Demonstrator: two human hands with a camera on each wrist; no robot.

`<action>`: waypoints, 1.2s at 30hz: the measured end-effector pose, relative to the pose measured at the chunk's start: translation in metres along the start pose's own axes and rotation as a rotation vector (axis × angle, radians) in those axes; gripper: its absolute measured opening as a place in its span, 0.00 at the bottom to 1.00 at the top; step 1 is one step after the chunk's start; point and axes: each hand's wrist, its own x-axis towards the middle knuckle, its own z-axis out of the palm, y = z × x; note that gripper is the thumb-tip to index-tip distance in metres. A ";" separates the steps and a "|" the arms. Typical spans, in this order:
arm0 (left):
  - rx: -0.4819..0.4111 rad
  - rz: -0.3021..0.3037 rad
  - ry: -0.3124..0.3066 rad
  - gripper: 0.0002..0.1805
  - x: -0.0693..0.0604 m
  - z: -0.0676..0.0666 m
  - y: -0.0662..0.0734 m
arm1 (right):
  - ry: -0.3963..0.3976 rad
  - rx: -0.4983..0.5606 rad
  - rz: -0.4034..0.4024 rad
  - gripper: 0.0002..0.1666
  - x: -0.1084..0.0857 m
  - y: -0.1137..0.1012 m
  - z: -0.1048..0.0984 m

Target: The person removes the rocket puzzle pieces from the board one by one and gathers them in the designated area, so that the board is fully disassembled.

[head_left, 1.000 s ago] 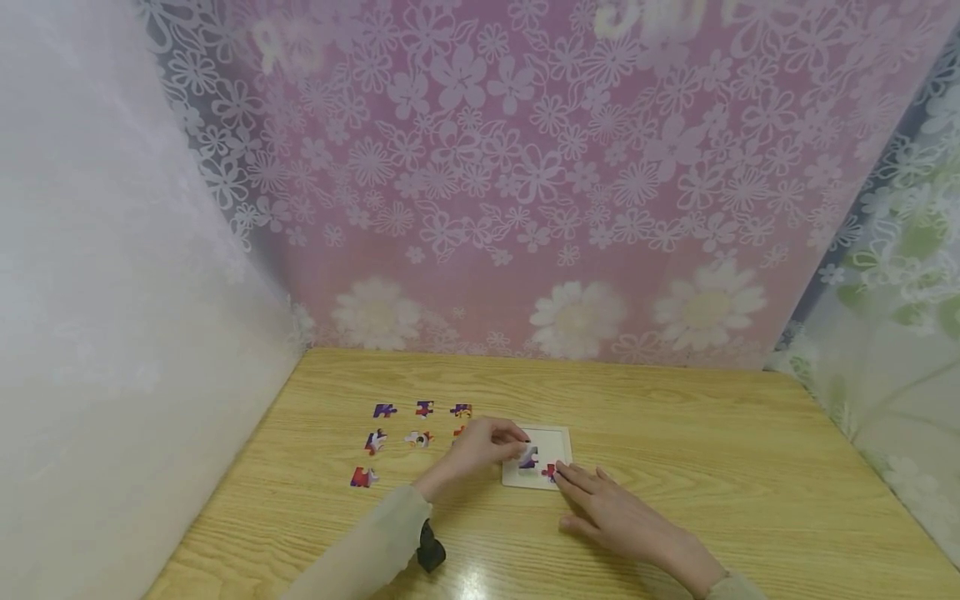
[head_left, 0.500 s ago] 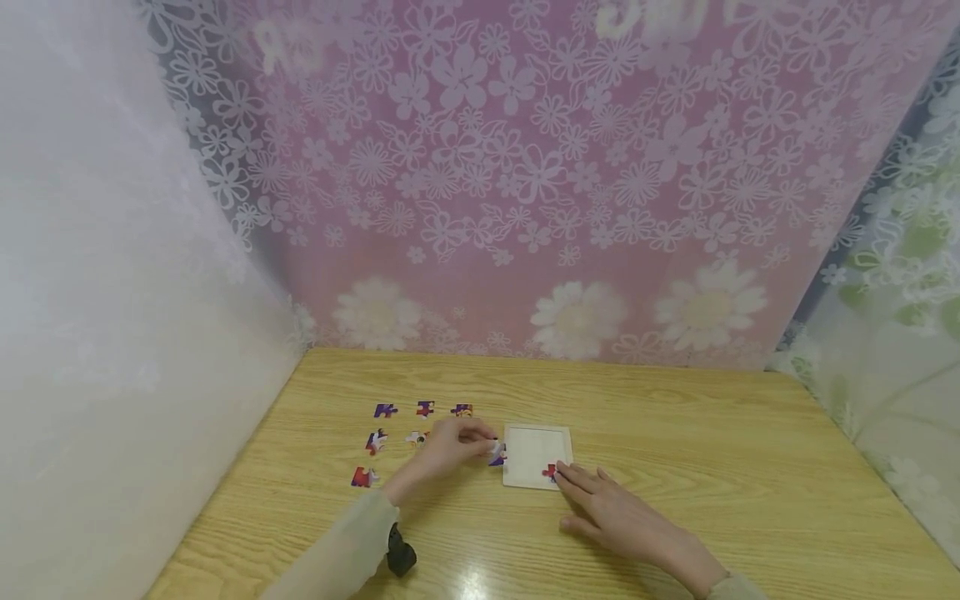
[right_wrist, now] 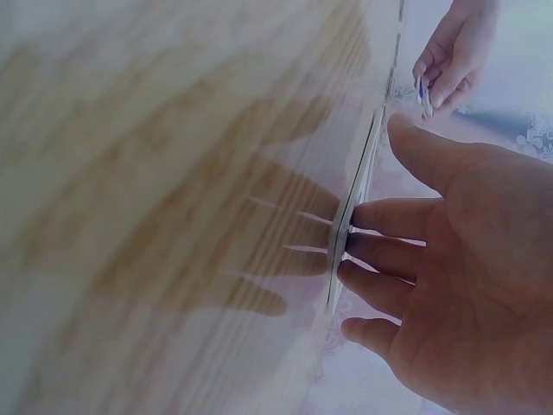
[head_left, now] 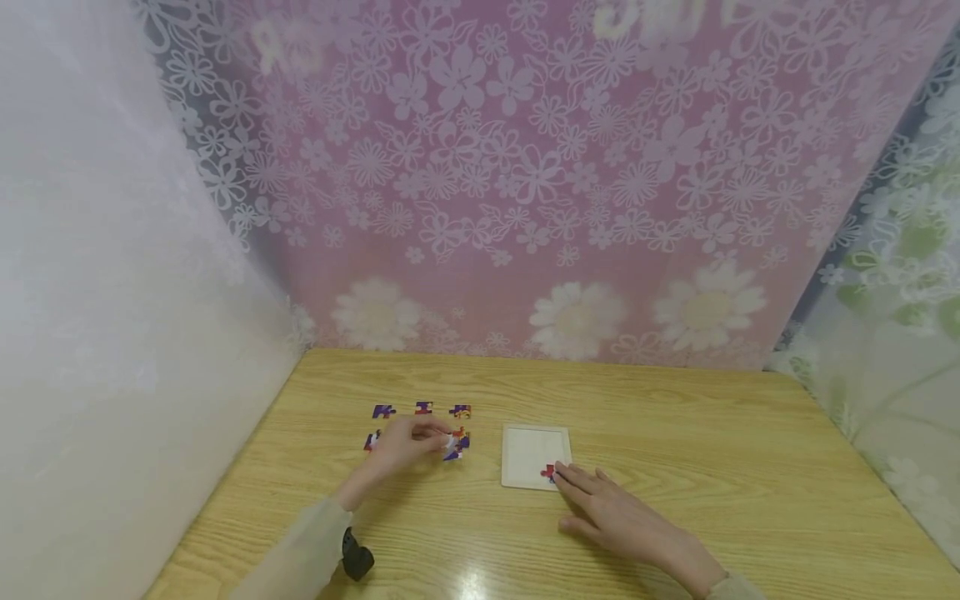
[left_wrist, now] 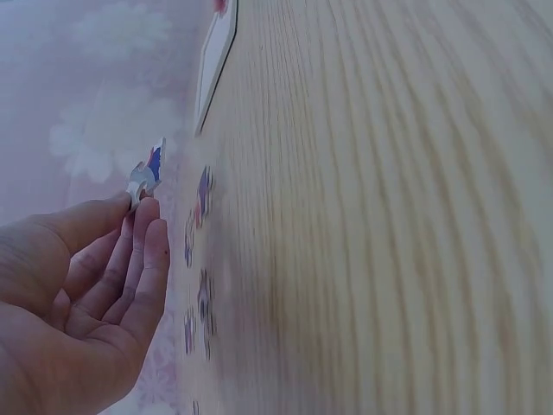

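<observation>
My left hand pinches a jigsaw piece between thumb and fingertips, raised off the table. White, blue and a little red show on it. Beneath and around that hand lie loose jigsaw pieces, some partly covered by it. To the right is a shallow, pale square puzzle tray. A red and purple piece lies in its near right corner. My right hand rests at this corner, fingers extended, fingertips touching the tray and covering part of the piece. In the right wrist view, those fingers are straight against the tray's edge.
Along the back of the group are a purple piece, a red and purple piece and a purple and yellow piece. The wood-grain table meets a pink floral curtain behind and pale curtains at both sides.
My left hand has carried the pinched piece leftward, from over the tray to above the loose pieces. My right hand and the tray stay put.
</observation>
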 end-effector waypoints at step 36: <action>0.204 -0.030 -0.045 0.06 -0.035 -0.029 -0.010 | -0.034 0.051 0.037 0.41 0.000 0.000 -0.004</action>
